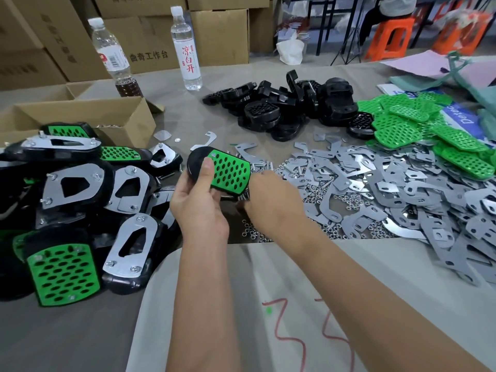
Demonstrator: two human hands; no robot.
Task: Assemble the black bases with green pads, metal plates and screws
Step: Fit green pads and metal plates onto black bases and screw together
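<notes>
Grey table [349, 264]: two bottles [188, 49]; left hand [200, 200] grips base [196, 162]; right hand [271, 194] grip unclear.

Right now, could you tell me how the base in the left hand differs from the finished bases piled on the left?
The held base shows only its green pad; no metal plate is visible on it. Several piled bases lie plate side up, with screws through the plates. The held base is lifted off the table, gripped by the left hand; the piled bases rest in a heap. Both kinds are black, and some piled ones show the same perforated green pad.
</notes>
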